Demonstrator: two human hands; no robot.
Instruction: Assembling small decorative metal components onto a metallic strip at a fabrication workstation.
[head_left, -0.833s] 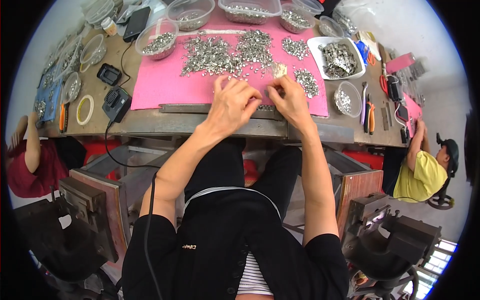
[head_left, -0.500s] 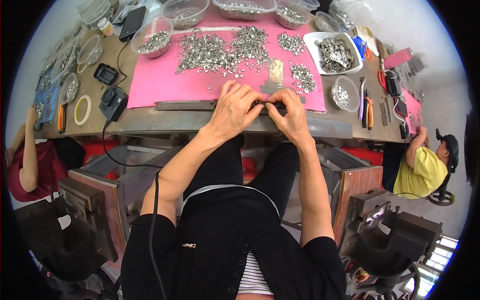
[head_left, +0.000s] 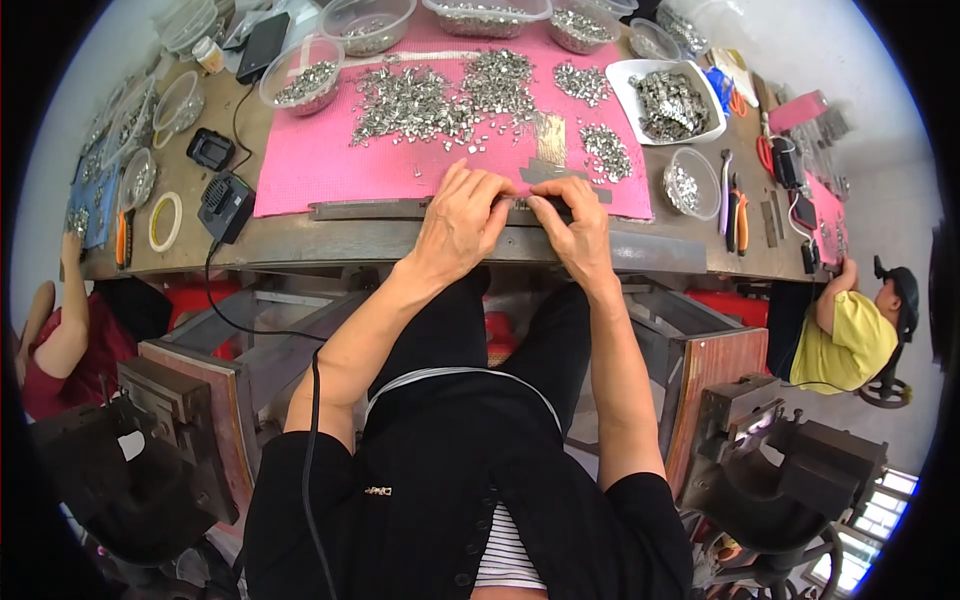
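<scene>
Both my hands are at the front edge of the bench, over a long dark metal strip (head_left: 365,210) lying along the near side of a pink mat (head_left: 310,175). My left hand (head_left: 462,222) is closed, thumb and forefinger pressed together at the strip. Close on its right, my right hand (head_left: 577,230) is closed too, its thumb and forefinger at the same strip. Anything small in either grip is hidden by the fingers. Beyond my hands, small shiny metal pieces (head_left: 405,105) lie in loose heaps on the mat. Flat grey metal plates (head_left: 555,172) lie past my right fingers.
Clear tubs of metal parts (head_left: 303,80) line the far side. A white tray (head_left: 717,120) of parts and a round tub (head_left: 702,180) stand right, near orange-handled pliers (head_left: 741,225). A black charger (head_left: 227,205) and tape roll (head_left: 165,222) lie left. Other people sit on both sides.
My fingertips have drawn slightly apart, showing a bit of the strip between them. Both hands stay nearly in the same place. The person at the left has shifted an arm.
</scene>
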